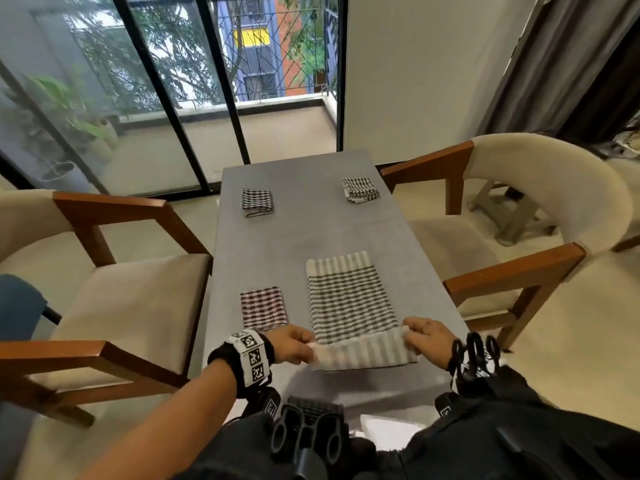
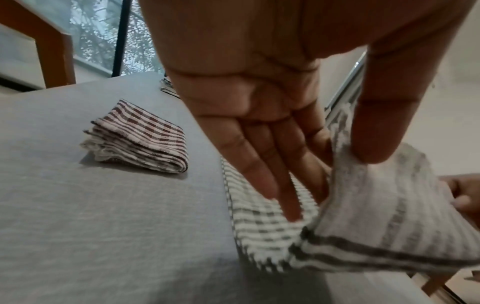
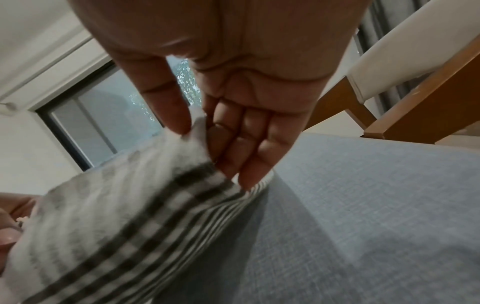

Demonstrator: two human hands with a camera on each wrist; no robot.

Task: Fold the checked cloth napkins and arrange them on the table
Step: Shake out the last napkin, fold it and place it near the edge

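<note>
A grey-and-white checked napkin lies as a long strip on the grey table, its near end lifted. My left hand pinches the near left corner between thumb and fingers. My right hand pinches the near right corner, thumb on top of the cloth. The raised end curls up off the table. A folded brown checked napkin lies just left of the strip. Two folded black checked napkins sit at the far end.
Cream armchairs with wooden arms stand at the table's left and right. Glass balcony doors are beyond the far end. A blue seat edge shows at the far left. A chair arm is close to my right hand.
</note>
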